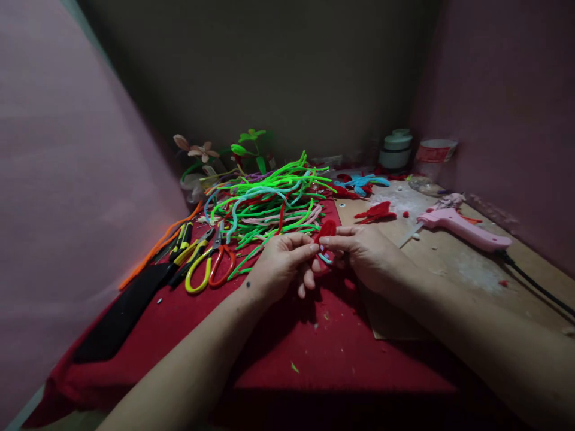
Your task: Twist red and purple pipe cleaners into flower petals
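Both hands meet over the red cloth near the middle of the view. My left hand (290,260) pinches the lower left side of a red fuzzy piece (327,230) between thumb and finger. From the right, my right hand (362,248) grips the same piece with thumb and forefinger. The piece stands up as a rounded loop above the fingertips. A small light blue and white bit (324,259) shows just beneath the fingers; whether it joins the red piece is hard to tell. Behind the hands lies a heap of green, teal, red and pink fuzzy stems (269,200).
Scissors (209,269), pliers (182,245) and a black strip (123,311) lie left. A pink glue gun (467,227) with a cord rests on a board (399,326) at right, near red pieces (376,212). A jar (395,149) and cup (433,157) stand behind.
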Demonstrator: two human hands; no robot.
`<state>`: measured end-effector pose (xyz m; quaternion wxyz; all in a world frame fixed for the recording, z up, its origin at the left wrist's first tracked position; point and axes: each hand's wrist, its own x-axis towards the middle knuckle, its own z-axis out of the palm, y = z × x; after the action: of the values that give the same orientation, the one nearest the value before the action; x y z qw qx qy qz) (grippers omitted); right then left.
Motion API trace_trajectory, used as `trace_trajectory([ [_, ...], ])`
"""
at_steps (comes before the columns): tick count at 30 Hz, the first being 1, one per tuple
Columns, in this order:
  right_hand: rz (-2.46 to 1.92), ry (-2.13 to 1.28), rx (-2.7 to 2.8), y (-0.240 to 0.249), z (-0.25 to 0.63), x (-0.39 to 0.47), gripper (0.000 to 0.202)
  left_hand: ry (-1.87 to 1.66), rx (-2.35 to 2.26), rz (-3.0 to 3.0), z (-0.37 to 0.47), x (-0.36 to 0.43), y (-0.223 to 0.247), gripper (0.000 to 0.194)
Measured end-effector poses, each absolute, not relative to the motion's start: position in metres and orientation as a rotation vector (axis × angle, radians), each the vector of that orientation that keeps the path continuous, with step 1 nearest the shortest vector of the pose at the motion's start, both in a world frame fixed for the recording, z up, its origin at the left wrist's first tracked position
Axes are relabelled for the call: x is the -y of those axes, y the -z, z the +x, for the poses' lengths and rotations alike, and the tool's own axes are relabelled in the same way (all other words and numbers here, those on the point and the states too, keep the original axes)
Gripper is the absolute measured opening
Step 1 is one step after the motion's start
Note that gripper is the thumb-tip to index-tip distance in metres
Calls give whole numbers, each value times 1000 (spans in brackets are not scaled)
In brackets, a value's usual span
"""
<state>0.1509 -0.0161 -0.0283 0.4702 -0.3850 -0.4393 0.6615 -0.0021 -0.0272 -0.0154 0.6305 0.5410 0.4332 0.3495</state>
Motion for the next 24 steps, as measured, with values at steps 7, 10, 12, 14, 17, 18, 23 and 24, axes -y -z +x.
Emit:
trace_trajectory([
  [7,-938,-1748,1146,30,152,16,12,-873,-1045,1244,-2,28,14,17],
  [10,-900,-1771,1105,29,153,17,9,-869,-1105,1291,-2,29,14,14],
  [12,-875,-1758,1043,28,152,18,10,-864,-1125,1308,-1,30,13,13],
  [14,-834,-1753,1000,27,151,18,12,-868,-1124,1312,0,31,12,13],
  [17,-799,-1726,946,27,148,18,14,-883,-1111,1312,2,31,11,13],
  [18,-803,-1706,937,27,148,17,15,-887,-1107,1314,3,31,11,13],
  [23,-922,-1489,1109,30,148,17,14,-896,-1114,1367,5,32,14,12],
  [24,-952,-1429,1157,30,148,17,14,-905,-1126,1382,5,32,15,12],
])
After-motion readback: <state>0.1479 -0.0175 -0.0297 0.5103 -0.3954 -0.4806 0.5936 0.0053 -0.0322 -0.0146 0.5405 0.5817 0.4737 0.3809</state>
